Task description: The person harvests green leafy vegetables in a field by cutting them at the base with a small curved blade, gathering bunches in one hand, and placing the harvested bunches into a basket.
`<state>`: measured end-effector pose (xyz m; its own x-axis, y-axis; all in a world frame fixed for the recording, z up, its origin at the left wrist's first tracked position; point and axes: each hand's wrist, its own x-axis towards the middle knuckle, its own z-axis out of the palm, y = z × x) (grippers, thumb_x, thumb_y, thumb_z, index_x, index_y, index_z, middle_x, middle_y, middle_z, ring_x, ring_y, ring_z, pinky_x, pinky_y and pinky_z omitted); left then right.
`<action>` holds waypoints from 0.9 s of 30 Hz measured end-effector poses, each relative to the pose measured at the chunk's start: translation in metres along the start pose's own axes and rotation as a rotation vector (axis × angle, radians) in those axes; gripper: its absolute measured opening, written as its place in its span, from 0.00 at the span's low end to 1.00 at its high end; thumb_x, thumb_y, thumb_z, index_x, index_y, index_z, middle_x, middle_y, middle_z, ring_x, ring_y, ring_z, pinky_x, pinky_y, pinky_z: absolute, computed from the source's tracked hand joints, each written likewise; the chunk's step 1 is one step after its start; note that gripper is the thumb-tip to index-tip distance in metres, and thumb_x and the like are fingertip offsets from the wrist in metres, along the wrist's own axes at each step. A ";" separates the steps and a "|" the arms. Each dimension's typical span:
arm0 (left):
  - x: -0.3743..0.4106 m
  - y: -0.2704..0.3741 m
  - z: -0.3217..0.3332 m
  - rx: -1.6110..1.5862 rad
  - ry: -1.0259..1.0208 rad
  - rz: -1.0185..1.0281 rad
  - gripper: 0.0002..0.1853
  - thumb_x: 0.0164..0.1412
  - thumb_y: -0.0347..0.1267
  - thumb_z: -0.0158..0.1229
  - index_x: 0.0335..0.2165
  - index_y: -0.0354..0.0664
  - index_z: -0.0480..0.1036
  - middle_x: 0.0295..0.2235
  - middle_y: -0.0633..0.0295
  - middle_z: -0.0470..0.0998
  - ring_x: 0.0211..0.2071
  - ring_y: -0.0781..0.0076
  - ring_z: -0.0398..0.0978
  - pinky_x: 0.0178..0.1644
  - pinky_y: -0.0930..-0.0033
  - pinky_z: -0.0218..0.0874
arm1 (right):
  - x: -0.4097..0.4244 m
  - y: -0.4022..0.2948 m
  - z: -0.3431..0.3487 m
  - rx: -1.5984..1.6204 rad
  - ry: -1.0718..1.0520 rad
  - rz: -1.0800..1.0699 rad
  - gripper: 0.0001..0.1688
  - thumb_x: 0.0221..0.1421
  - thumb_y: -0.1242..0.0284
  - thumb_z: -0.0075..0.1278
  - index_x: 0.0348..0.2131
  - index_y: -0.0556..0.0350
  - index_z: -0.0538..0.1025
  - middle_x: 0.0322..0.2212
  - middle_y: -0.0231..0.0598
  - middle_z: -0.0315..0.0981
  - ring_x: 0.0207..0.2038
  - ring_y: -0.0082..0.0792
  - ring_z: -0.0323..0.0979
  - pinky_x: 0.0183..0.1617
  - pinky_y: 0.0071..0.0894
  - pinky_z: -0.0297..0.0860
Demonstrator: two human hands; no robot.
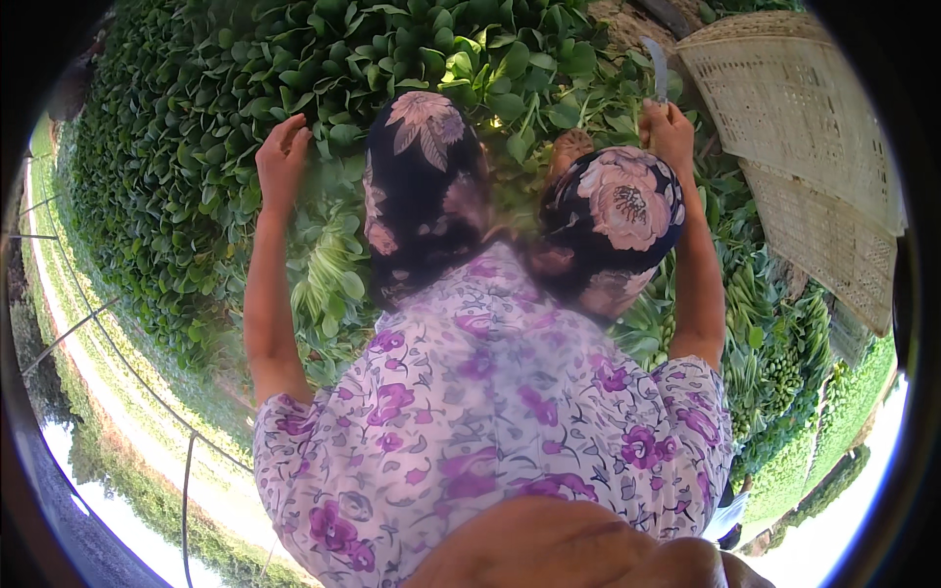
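My right hand is closed around the handle of a knife with a curved metal blade that points up and away. It is beside my right knee, over low leafy plants. My left hand is raised at the left, its fingers slightly bent, over the edge of a dense bed of leafy green vegetables; nothing shows in it. Below it, a pile of cut greens with pale stems lies beside my left leg. More bunched greens lie at the right, behind my right arm.
Pale perforated plastic crates or baskets stand at the right, close to my right hand. The leafy bed runs across the front and left. Thin metal poles and a light strip of ground show at the far left. Part of a bare foot or sandal is between my knees.
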<state>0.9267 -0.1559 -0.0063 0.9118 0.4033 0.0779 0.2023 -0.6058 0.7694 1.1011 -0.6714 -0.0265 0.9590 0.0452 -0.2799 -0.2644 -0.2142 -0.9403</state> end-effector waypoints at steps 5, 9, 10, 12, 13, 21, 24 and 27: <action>0.090 0.143 0.063 0.066 -0.300 0.384 0.14 0.61 0.34 0.53 0.45 0.41 0.73 0.38 0.64 0.78 0.38 0.76 0.77 0.38 0.72 0.65 | -0.013 0.095 0.010 -0.051 0.103 0.219 0.23 0.50 0.57 0.57 0.28 0.62 0.74 0.19 0.30 0.71 0.21 0.18 0.65 0.26 0.20 0.62; 0.123 0.232 0.166 0.271 -0.569 0.723 0.15 0.57 0.36 0.52 0.42 0.42 0.74 0.34 0.57 0.77 0.33 0.61 0.76 0.39 0.63 0.66 | -0.018 0.164 0.007 0.095 0.200 0.208 0.25 0.50 0.55 0.58 0.30 0.63 0.74 0.21 0.32 0.72 0.21 0.17 0.65 0.25 0.22 0.63; 0.120 0.229 0.182 0.403 -0.630 0.754 0.15 0.58 0.36 0.52 0.42 0.43 0.74 0.35 0.57 0.77 0.36 0.59 0.75 0.40 0.61 0.66 | -0.025 0.122 0.031 0.205 0.148 0.257 0.21 0.52 0.60 0.56 0.31 0.63 0.73 0.20 0.33 0.71 0.19 0.18 0.65 0.22 0.21 0.62; 0.098 0.237 0.239 0.547 -0.810 0.822 0.15 0.58 0.35 0.51 0.42 0.44 0.74 0.37 0.56 0.76 0.39 0.56 0.74 0.43 0.58 0.66 | -0.035 0.117 0.027 0.255 0.162 0.289 0.18 0.53 0.64 0.55 0.30 0.63 0.72 0.19 0.32 0.70 0.17 0.19 0.65 0.21 0.21 0.62; 0.087 0.238 0.265 0.610 -0.910 0.811 0.14 0.57 0.35 0.50 0.41 0.44 0.74 0.37 0.56 0.76 0.41 0.55 0.74 0.44 0.56 0.66 | -0.037 0.115 0.028 0.277 0.163 0.302 0.16 0.53 0.65 0.54 0.30 0.62 0.71 0.18 0.32 0.70 0.16 0.19 0.65 0.20 0.21 0.62; 0.087 0.152 0.371 0.888 -0.708 0.458 0.12 0.47 0.28 0.52 0.34 0.42 0.76 0.62 0.58 0.54 0.37 0.55 0.77 0.37 0.51 0.68 | -0.002 0.100 0.055 0.352 0.087 0.274 0.12 0.55 0.68 0.50 0.30 0.60 0.69 0.17 0.31 0.68 0.14 0.20 0.66 0.17 0.21 0.64; 0.078 0.130 0.365 0.810 -0.702 0.461 0.08 0.48 0.28 0.52 0.29 0.39 0.74 0.61 0.61 0.56 0.35 0.55 0.77 0.35 0.51 0.68 | 0.023 0.115 0.060 0.206 0.026 0.322 0.15 0.53 0.65 0.52 0.32 0.61 0.69 0.16 0.31 0.67 0.14 0.22 0.67 0.18 0.21 0.65; 0.074 0.103 0.347 0.750 -0.654 0.478 0.10 0.50 0.30 0.53 0.33 0.38 0.71 0.62 0.66 0.54 0.33 0.55 0.77 0.33 0.52 0.69 | 0.046 0.121 0.083 0.122 -0.044 0.300 0.14 0.54 0.65 0.50 0.28 0.58 0.67 0.14 0.30 0.65 0.12 0.21 0.63 0.15 0.22 0.60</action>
<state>1.1388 -0.4267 -0.1416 0.9222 -0.2902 -0.2554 -0.2580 -0.9540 0.1525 1.1048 -0.6144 -0.1695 0.8319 0.0406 -0.5535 -0.5472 -0.1058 -0.8303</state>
